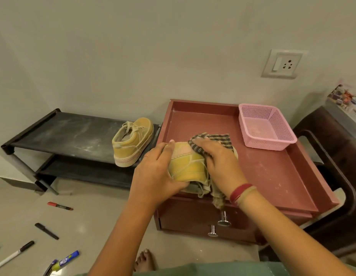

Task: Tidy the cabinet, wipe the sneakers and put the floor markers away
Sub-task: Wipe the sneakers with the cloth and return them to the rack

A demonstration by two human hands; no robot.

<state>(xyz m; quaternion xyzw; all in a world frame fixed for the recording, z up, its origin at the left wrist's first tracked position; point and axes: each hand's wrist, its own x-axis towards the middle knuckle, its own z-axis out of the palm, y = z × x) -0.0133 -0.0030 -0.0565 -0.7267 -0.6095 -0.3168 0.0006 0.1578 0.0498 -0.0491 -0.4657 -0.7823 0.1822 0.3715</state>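
Stitching in pale thread runs over the soft mustard sneaker (186,166), which lies between both hands on the front edge of the glossy maroon cabinet top (276,176). The left hand (156,172) grips its heel end, thumb on top. The right hand (220,158) curves over a woven checked cloth (215,139), pressing it onto the shoe's upper; a frayed end hangs below the wrist. Beyond the right hand stands a square pink mesh basket (269,136). Beyond the left hand, a second sneaker (132,145) sits on its thick sole on a dusty black rack (63,132). Slim floor markers (46,231) lie scattered on the tiles below the left forearm.
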